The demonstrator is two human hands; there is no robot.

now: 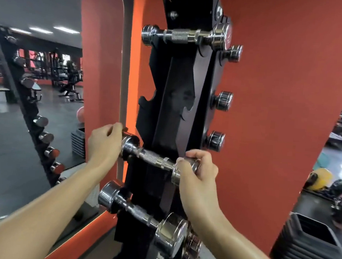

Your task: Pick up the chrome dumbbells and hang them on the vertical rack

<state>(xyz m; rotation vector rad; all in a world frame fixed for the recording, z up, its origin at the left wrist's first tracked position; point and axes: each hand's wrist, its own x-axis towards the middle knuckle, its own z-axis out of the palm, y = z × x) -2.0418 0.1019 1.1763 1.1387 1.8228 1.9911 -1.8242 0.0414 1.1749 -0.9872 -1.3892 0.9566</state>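
Shiny silver all over held dumbbell (153, 158), w/ tiny criss-cross lines on its middle bar. Same silver & criss-cross on top dumbbell (181, 36). Plain black on rack (179, 85). Orange-red on wall (281, 97). Black w/ ridge lines on bin (309, 254). Pink on ball (81, 113).

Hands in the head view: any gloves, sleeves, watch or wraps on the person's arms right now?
No. The left hand and right hand are bare: no gloves, wraps or straps, and no rings on the fingers that show. The left forearm and right forearm are bare too, with no watch or band at either wrist and no sleeve edge in view.
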